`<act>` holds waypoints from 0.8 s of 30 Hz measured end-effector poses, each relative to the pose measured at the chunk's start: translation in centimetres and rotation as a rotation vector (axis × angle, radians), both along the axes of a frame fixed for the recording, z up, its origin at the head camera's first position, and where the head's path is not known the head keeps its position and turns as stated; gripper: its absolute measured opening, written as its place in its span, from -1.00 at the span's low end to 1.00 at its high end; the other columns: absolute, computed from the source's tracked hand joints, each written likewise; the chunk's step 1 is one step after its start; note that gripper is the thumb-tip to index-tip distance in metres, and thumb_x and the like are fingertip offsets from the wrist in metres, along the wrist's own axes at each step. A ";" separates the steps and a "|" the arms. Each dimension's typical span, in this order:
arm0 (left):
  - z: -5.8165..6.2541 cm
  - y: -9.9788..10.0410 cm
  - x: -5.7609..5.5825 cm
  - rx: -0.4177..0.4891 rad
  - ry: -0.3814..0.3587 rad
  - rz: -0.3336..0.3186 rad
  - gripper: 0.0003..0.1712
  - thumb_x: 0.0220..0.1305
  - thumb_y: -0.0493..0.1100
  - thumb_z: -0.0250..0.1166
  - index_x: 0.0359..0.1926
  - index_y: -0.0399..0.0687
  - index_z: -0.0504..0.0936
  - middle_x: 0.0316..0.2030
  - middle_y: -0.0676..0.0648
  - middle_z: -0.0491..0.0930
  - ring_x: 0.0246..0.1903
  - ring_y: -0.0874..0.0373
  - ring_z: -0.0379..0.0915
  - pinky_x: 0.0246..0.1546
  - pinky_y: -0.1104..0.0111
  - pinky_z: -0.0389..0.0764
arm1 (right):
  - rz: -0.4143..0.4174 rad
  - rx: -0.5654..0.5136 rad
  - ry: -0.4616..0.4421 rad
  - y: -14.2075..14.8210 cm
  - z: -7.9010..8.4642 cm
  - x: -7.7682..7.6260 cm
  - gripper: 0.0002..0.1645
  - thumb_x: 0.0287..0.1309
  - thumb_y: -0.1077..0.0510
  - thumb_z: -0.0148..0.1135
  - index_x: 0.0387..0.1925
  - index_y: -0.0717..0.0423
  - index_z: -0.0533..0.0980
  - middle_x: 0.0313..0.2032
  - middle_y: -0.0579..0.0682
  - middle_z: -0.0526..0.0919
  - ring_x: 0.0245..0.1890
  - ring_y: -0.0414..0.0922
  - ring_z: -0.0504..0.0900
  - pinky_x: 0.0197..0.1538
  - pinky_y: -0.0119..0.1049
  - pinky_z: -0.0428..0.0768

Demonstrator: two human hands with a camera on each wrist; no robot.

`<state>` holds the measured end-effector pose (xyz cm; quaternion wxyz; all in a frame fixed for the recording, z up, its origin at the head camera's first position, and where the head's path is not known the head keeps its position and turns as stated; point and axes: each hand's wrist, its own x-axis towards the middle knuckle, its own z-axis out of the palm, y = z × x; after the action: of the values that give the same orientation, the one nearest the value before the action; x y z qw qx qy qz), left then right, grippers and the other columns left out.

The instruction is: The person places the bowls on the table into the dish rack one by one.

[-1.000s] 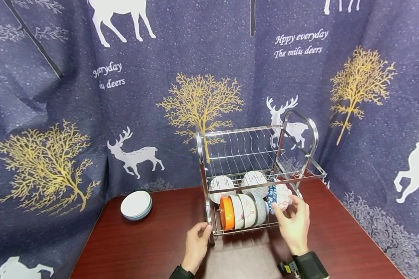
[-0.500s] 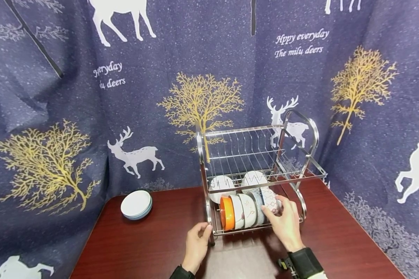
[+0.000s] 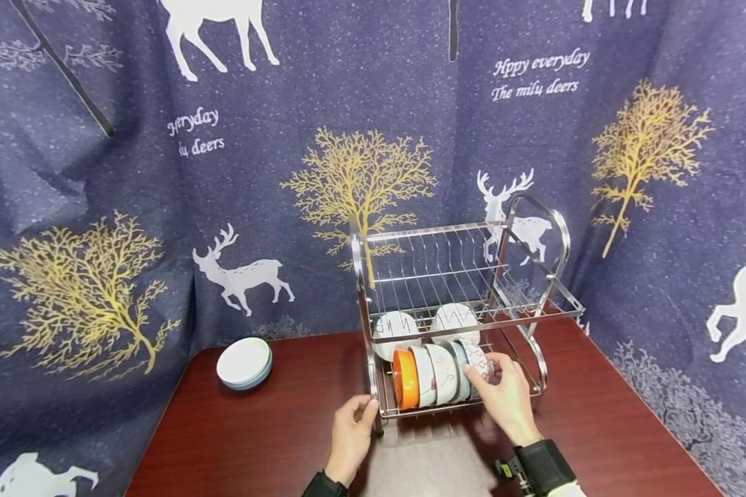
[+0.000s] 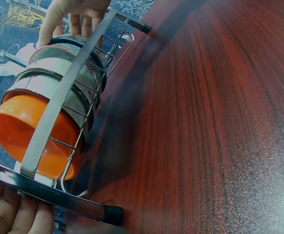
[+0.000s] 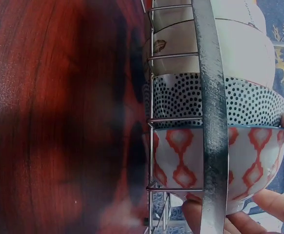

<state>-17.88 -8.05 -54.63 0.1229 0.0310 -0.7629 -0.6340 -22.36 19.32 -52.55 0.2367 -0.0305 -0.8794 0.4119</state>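
Observation:
A two-tier metal dish rack (image 3: pixel 438 330) stands on the table. Its lower tier holds a front row of bowls on their sides: an orange bowl (image 3: pixel 405 381), white ones (image 3: pixel 441 376), a black-dotted bowl (image 5: pixel 177 100) and, at the right end, a bowl with a red diamond pattern (image 5: pixel 252 158). My right hand (image 3: pixel 508 400) grips that red-patterned bowl, thumb near its rim and fingers round its base. The red-patterned bowl's rim sits right against the dotted bowl. At the rack's front left corner, my left hand (image 3: pixel 351 431) holds the side frame between thumb and fingers.
Two white bowls (image 3: pixel 398 335) lie in the lower tier's back row. A small stack of plates (image 3: pixel 244 362) rests at the table's back left. The upper tier's wires (image 3: pixel 435 269) overhang the bowls. A deer-print curtain (image 3: pixel 236 193) hangs behind the table (image 3: pixel 273 421).
My right hand has moved left and slightly down with the red-patterned bowl, bringing it against the dotted bowl at the row's end. The left hand has stayed on the rack.

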 end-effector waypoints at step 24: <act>-0.2 0.0 0.0 -0.051 0.023 0.014 -0.88 0.23 -0.22 0.31 -0.29 -0.21 0.66 -0.39 -0.04 0.64 -0.42 0.26 0.53 -0.36 0.45 0.51 | -0.033 -0.021 -0.011 0.3 -0.3 0.0 -0.45 0.17 -0.05 0.27 0.02 0.26 0.42 -0.20 0.19 0.52 -0.19 0.06 0.48 -0.14 -0.06 0.39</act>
<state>-17.91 -8.06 -54.84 0.1368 0.0259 -0.7771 -0.6137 -22.39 19.67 -52.85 0.2380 -0.0497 -0.8757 0.4172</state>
